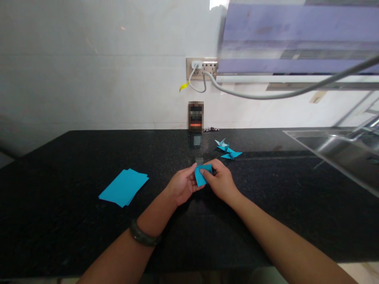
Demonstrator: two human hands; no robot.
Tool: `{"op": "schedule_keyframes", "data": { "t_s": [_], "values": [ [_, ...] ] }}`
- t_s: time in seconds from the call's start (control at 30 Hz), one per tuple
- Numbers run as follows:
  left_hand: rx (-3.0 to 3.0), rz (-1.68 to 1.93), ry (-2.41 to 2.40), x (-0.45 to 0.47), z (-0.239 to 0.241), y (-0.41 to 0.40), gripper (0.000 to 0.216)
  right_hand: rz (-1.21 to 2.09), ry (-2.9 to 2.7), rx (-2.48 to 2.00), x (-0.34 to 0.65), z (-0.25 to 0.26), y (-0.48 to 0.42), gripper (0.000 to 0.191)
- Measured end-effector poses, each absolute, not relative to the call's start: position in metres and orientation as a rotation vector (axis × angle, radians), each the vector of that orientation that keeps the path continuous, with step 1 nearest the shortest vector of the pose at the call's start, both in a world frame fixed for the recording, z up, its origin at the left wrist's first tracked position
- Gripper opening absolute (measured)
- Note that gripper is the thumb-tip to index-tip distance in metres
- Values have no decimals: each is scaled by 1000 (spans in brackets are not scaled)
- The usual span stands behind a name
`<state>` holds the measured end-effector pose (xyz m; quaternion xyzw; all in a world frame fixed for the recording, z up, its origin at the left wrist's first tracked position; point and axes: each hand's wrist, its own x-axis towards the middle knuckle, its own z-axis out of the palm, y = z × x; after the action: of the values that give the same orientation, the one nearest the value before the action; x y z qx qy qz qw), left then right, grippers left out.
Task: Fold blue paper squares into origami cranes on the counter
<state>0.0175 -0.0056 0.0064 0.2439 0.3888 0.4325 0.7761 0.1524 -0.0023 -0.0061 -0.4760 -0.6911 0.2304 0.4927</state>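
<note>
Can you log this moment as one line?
left hand: pinching folded blue paper | right hand: pinching same paper | left of hands: blue paper stack | behind: origami figures on black counter

A paper stack [123, 187] lies on the countertop [59, 165] left of the left hand [180, 185]; a folded sheet [201, 176] sits between it and the right hand [220, 181], paper cranes [227, 150] behind them, sink [340, 152] far right.

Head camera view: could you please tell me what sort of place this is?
Probably a home kitchen: a black stone countertop, a steel sink at the right, and a pale wall with a power socket.
</note>
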Motion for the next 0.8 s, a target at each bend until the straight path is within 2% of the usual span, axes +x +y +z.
{"op": "schedule_keyframes", "data": {
  "t_s": [0.27,0.5,0.8],
  "values": [
    [638,974,770,19,0,-8,21,896,-1399,-1255,144,-8,-4,13],
    [764,1021,783,21,-9,-8,30,977,-1308,-1210,139,-5,-7,18],
    [797,1128,858,21,-3,-9,31,1060,-1239,-1101,143,-3,-5,19]
  ]
}}
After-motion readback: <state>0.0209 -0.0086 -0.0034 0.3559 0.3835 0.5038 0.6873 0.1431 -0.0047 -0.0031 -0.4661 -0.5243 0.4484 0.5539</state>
